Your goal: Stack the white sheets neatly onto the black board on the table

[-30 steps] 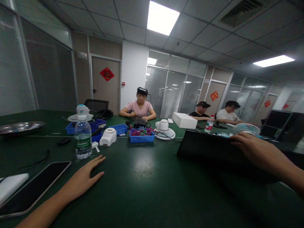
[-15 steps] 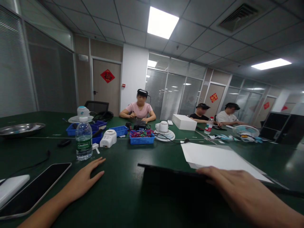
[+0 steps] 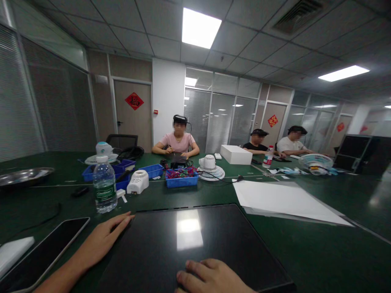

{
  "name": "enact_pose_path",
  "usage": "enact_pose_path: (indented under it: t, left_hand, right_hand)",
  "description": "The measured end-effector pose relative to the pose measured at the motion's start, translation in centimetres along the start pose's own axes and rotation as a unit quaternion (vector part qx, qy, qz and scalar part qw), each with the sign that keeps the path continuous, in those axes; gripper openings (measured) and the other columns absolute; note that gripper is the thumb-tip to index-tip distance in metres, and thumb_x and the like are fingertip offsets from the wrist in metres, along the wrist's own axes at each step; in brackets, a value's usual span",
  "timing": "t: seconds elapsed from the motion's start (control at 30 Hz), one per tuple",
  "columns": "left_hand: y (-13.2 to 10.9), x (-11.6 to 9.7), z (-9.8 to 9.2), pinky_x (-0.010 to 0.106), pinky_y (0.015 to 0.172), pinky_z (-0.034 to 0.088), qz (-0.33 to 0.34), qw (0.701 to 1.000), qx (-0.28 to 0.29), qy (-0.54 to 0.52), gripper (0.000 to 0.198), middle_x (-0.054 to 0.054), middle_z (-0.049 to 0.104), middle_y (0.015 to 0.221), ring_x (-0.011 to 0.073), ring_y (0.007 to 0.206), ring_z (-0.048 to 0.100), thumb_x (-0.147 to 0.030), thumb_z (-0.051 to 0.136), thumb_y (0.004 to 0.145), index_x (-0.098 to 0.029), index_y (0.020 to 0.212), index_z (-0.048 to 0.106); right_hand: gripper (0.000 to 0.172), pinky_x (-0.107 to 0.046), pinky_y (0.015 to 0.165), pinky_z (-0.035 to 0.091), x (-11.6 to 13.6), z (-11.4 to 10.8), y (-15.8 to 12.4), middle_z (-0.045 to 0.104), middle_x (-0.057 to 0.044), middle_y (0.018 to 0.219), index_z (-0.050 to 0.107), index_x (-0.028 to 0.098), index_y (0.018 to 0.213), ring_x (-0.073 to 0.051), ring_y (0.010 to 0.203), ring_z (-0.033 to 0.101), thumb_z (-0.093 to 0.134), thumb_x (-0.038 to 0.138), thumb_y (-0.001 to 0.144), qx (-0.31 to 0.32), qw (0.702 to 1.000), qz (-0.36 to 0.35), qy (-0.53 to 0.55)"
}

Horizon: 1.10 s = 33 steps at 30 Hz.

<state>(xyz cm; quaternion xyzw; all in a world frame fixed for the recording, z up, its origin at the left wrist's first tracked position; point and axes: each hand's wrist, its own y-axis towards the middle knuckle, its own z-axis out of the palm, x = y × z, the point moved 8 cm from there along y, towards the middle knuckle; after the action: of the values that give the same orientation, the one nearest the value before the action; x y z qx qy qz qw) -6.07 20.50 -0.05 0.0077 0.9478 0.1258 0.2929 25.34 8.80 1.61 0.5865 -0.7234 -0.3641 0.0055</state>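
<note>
A black glossy flat panel (image 3: 165,236), like a display screen, lies flat on the green table in front of me, reflecting a ceiling light. My left hand (image 3: 105,236) rests at its left edge, fingers stretched forward along the rim and nothing gripped. On the panel's near part lies my right hand (image 3: 214,276), palm down with the fingers slightly bent and apart; its lower part is cut off by the frame. A large phone or tablet (image 3: 49,252) with a dark screen is left of my left hand. Beyond that hand stands a clear water bottle (image 3: 104,191).
White sheets (image 3: 284,199) lie to the right. Farther off are a blue tray (image 3: 181,182) of coloured wires, a white fan part (image 3: 210,167), a white housing (image 3: 138,182), a white box (image 3: 236,154) and a metal dish (image 3: 24,177). Several people sit across the table.
The black panel has gone from tilted up in my right hand to flat on the table. My right hand has moved left and down onto its surface; my left hand now meets its edge.
</note>
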Motion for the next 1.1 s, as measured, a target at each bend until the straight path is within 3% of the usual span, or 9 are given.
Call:
enact_pose_path:
  t: [0.1, 0.23, 0.33, 0.43, 0.57, 0.7, 0.83, 1.0, 1.1]
  left_hand:
    - [0.0, -0.5, 0.6, 0.049, 0.11, 0.042, 0.019, 0.999, 0.022, 0.026, 0.053, 0.003, 0.055, 0.147, 0.0314, 0.134, 0.052, -0.064, 0.043, 0.09, -0.032, 0.123, 0.07]
    - [-0.2, -0.7, 1.5, 0.054, 0.113, 0.038, 0.053, 0.996, 0.044, 0.062, 0.051, 0.0, 0.047, 0.154, 0.0333, 0.141, 0.041, -0.063, 0.052, 0.087, -0.038, 0.13, 0.063]
    - [-0.2, -0.6, 1.9, 0.055, 0.117, 0.031, 0.065, 0.993, 0.057, 0.085, 0.05, -0.003, 0.045, 0.155, 0.0311, 0.144, 0.037, -0.062, 0.053, 0.087, -0.042, 0.131, 0.061]
    - [0.0, -0.6, 2.0, 0.052, 0.118, 0.03, 0.058, 0.992, 0.055, 0.101, 0.048, -0.006, 0.046, 0.153, 0.0285, 0.143, 0.039, -0.063, 0.05, 0.087, -0.043, 0.129, 0.062]
    - [0.3, -0.6, 2.3, 0.053, 0.119, 0.027, 0.046, 0.991, 0.061, 0.11, 0.05, -0.006, 0.045, 0.153, 0.0281, 0.144, 0.037, -0.065, 0.048, 0.087, -0.042, 0.13, 0.062]
    - [0.3, -0.9, 2.4, 0.057, 0.117, 0.03, 0.051, 0.992, 0.062, 0.102, 0.051, -0.003, 0.046, 0.153, 0.0315, 0.142, 0.04, -0.065, 0.049, 0.087, -0.041, 0.131, 0.062]
    - [0.3, -1.0, 2.4, 0.057, 0.115, 0.033, 0.054, 0.992, 0.059, 0.096, 0.05, -0.002, 0.048, 0.152, 0.0326, 0.141, 0.042, -0.064, 0.051, 0.086, -0.04, 0.129, 0.063]
    - [0.3, -0.8, 2.4, 0.056, 0.116, 0.032, 0.068, 0.992, 0.051, 0.093, 0.049, -0.003, 0.049, 0.152, 0.0318, 0.141, 0.042, -0.063, 0.052, 0.087, -0.041, 0.129, 0.063]
    - [0.4, -0.6, 2.4, 0.056, 0.116, 0.033, 0.063, 0.992, 0.052, 0.094, 0.048, -0.004, 0.049, 0.152, 0.0313, 0.141, 0.042, -0.063, 0.051, 0.087, -0.042, 0.129, 0.062]
  right_hand:
    - [0.04, -0.028, 0.08, 0.053, -4.8, 1.4, -0.9, 0.068, -0.001, 0.121, 0.058, 0.025, 0.122, -0.018, 0.105, 0.065, 0.045, 0.055, 0.099, 0.147, 0.982, 0.072, 0.092]
    - [0.035, -0.036, 0.112, 0.033, -16.7, 1.2, -6.4, 0.058, -0.005, 0.137, 0.058, 0.025, 0.129, -0.02, 0.131, 0.048, 0.043, 0.04, 0.1, 0.213, 0.921, 0.324, 0.021]
    - [0.046, -0.052, 0.114, 0.026, -23.3, 1.1, -12.7, 0.043, -0.019, 0.149, 0.053, 0.012, 0.137, -0.032, 0.141, 0.034, 0.044, 0.034, 0.098, 0.22, 0.866, 0.447, -0.042]
    - [0.05, -0.052, 0.102, 0.04, -26.8, 1.4, -18.7, 0.049, -0.02, 0.143, 0.059, 0.015, 0.133, -0.035, 0.131, 0.047, 0.048, 0.046, 0.095, 0.257, 0.808, 0.527, -0.057]
    - [0.043, -0.037, 0.087, 0.048, -28.1, 1.5, -22.4, 0.069, -0.014, 0.114, 0.071, 0.02, 0.111, -0.026, 0.105, 0.065, 0.042, 0.049, 0.098, 0.302, 0.764, 0.567, -0.052]
    - [0.039, -0.039, 0.086, 0.049, -28.3, 1.6, -22.6, 0.069, -0.009, 0.096, 0.068, 0.015, 0.099, -0.02, 0.091, 0.065, 0.047, 0.048, 0.099, 0.325, 0.739, 0.585, -0.078]
    - [0.035, -0.042, 0.088, 0.049, -27.5, 1.7, -21.4, 0.067, -0.009, 0.105, 0.066, 0.015, 0.107, -0.022, 0.096, 0.064, 0.05, 0.044, 0.097, 0.323, 0.746, 0.576, -0.087]
    - [0.043, -0.033, 0.097, 0.042, -26.3, 2.0, -19.5, 0.059, -0.011, 0.131, 0.06, 0.022, 0.131, -0.023, 0.115, 0.059, 0.044, 0.043, 0.096, 0.297, 0.785, 0.539, -0.066]
    - [0.054, -0.039, 0.103, 0.037, -26.0, 2.7, -19.7, 0.049, -0.016, 0.143, 0.054, 0.018, 0.137, -0.03, 0.129, 0.049, 0.048, 0.048, 0.093, 0.296, 0.777, 0.551, -0.077]
